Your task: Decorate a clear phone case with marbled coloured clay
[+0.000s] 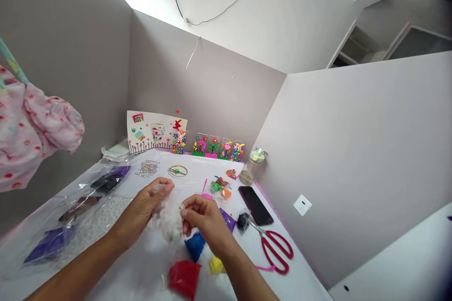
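Note:
Over the middle of the white table, a crumpled clear plastic bag hangs between my two hands, with something pale greenish near its bottom. My left hand grips its upper left side, fingers closed. The fingers of my right hand pinch its right edge. Just below my hands are a blue packet, a red packet and a yellow lump. A black wrapped lump lies to the right of my right hand.
Red-handled scissors, a phone and a bottle are at the right. Clear plastic packaging covers the left side. Gems, bangles, coloured clay packets and decorated panels sit farther back.

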`<state>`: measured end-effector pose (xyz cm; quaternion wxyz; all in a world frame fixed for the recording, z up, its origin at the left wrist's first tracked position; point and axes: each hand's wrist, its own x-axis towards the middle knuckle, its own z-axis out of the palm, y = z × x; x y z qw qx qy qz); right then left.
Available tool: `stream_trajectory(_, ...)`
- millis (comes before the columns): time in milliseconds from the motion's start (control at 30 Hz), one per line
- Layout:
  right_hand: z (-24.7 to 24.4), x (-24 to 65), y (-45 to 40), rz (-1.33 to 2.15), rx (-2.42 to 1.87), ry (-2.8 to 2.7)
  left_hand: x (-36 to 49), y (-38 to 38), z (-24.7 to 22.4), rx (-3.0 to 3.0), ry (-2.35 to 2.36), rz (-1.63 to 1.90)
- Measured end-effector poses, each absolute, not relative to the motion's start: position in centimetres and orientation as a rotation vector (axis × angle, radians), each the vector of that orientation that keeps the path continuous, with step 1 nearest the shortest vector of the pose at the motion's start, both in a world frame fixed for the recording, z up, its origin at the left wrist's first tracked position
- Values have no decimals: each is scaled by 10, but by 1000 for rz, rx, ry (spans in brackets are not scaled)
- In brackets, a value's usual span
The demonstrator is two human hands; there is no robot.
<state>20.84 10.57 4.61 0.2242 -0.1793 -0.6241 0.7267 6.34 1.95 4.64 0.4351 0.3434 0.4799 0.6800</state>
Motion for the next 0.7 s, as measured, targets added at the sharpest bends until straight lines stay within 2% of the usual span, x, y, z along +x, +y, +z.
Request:
stream_trajectory(167,26,202,118,1979,-541,-1392,59,15,29,716,1130,1688)
stream_trajectory(400,27,209,112,1742,-556,-1489,75,14,19,935,1109,1524)
stream_trajectory(700,27,218,129,1460,-668,-1470,71,14,11,820,1024,1438)
